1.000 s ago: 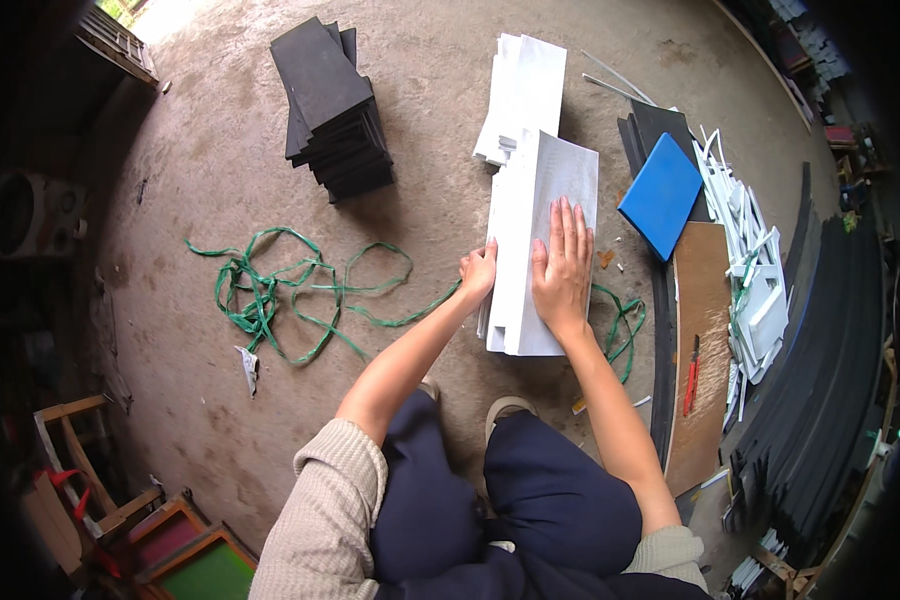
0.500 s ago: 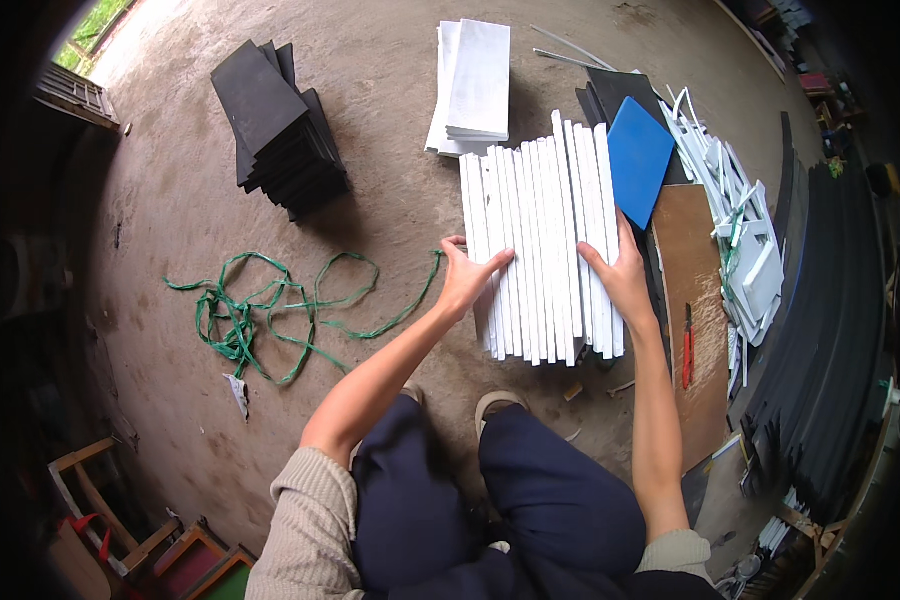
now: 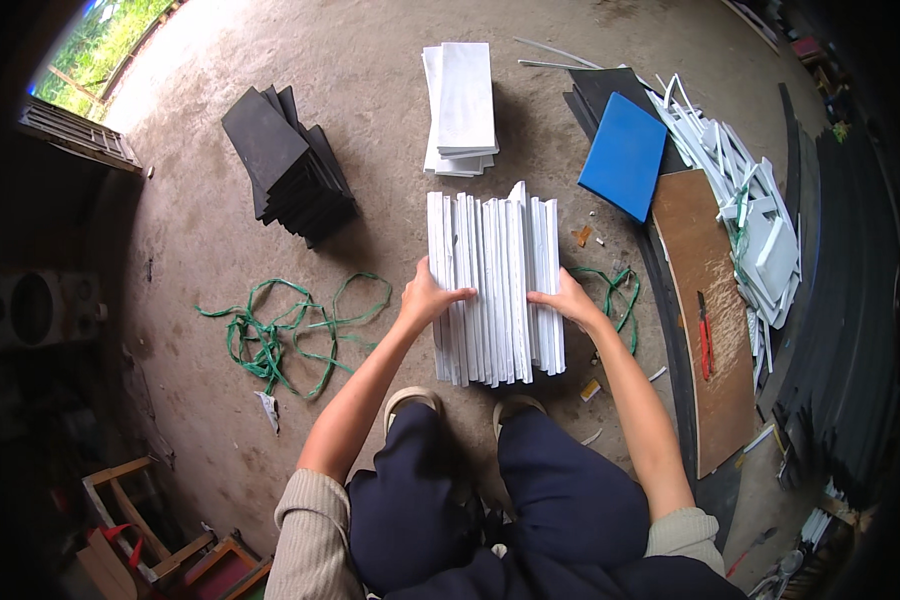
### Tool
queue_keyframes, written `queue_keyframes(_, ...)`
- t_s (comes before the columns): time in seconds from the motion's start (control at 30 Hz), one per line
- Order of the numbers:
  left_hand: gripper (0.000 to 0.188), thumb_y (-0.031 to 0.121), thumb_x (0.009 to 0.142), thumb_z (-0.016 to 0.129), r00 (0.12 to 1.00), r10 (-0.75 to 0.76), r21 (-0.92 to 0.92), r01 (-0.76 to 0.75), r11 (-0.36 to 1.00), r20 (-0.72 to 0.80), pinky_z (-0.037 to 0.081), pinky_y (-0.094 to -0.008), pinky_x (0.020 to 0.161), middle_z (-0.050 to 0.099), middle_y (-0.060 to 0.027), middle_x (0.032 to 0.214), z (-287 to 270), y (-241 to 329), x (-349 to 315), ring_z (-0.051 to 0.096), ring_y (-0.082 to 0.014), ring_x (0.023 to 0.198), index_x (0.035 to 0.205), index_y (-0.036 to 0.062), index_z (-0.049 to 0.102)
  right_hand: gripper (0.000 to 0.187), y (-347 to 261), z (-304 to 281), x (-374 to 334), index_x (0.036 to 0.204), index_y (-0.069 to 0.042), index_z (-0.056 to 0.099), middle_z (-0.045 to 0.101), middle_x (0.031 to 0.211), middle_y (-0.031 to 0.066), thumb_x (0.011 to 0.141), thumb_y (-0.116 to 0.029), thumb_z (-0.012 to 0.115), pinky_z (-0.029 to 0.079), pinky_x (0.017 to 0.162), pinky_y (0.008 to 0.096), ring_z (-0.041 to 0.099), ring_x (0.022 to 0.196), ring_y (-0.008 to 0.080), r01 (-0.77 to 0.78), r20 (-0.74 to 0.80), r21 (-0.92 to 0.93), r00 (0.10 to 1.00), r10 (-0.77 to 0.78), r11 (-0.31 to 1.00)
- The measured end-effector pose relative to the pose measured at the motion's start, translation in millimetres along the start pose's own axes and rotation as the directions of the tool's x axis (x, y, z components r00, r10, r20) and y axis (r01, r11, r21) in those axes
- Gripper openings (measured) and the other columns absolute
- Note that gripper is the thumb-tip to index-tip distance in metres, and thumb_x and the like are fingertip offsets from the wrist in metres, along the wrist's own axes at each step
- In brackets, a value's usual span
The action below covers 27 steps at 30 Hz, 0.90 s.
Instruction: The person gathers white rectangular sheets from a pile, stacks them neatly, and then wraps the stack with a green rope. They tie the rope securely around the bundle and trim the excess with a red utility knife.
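Observation:
A row of white panels, seen edge-on and packed side by side, is held low in front of my feet. Some panels jut out farther than others at the far end. My left hand presses the left side, its thumb over the top edges. Against the right side, my right hand grips in the same manner. Whether the row touches the floor is hidden. Green twine lies on both sides: a loose tangle to the left and a shorter length beside my right wrist.
Beyond the row stands a stack of white panels; a stack of black panels is farther left. To the right lie a blue panel, a brown board with a red-handled cutter, and a heap of white offcuts.
Both hands have brought the row of white panels leftward, nearer my feet and apparently lower. Twine and floor at its right are now uncovered. The view has shifted slightly.

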<state>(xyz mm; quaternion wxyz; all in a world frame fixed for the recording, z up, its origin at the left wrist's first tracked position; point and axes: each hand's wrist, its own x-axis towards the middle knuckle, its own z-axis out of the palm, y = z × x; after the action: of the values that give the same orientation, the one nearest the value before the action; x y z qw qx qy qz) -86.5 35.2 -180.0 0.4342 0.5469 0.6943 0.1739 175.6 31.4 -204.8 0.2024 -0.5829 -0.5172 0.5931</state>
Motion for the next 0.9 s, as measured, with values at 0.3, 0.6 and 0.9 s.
queue_keyframes(0.3, 0.092, 0.036, 0.051, 0.081, 0.997, 0.062, -0.083, -0.064, 0.994, -0.035, 0.045, -0.0361, 0.084, 0.055, -0.0201, 0.107, -16.2, 11.5, -33.1, 0.056, -0.0281, 0.097, 0.12, -0.0027, 0.033, 0.084, -31.7, 13.1, -33.2, 0.12, 0.005, 0.032, 0.047, 0.116, 0.0219, 0.061, -0.035, 0.077, 0.037, 0.092, 0.0365, 0.047, 0.109, 0.0283, 0.141, -0.225, -0.005, 0.964, -0.139, 0.99)
queue_keyframes(0.6, 0.086, 0.016, 0.058, 0.079, 0.811, 0.458, -0.21, -0.551, 0.808, -0.364, 0.047, -0.0377, 0.08, 0.056, -0.019, 0.105, -50.3, 72.6, -71.9, 0.057, -0.0308, 0.095, 0.12, 0.003, 0.02, 0.091, -114.1, -6.2, -80.6, 0.128, -0.005, 0.014, 0.04, 0.119, 0.0158, 0.062, -0.015, 0.077, 0.042, 0.091, 0.0373, 0.044, 0.112, 0.0267, 0.408, -0.348, -0.04, 0.85, -0.395, 0.912)
queue_keyframes(0.9, 0.093, 0.021, 0.059, 0.079, 0.79, 0.487, 0.0, -0.525, 0.851, -0.371, 0.047, -0.0445, 0.069, 0.055, -0.0232, 0.097, 13.9, -26.7, -53.6, 0.057, -0.0403, 0.087, 0.122, 0.0053, 0.013, 0.061, -20.4, 25.6, -62.0, 0.11, 0.005, 0.041, 0.054, 0.101, 0.0133, 0.063, -0.016, 0.075, 0.044, 0.075, 0.0338, 0.054, 0.089, 0.0215, 0.428, -0.307, -0.215, 0.824, -0.477, 0.878)
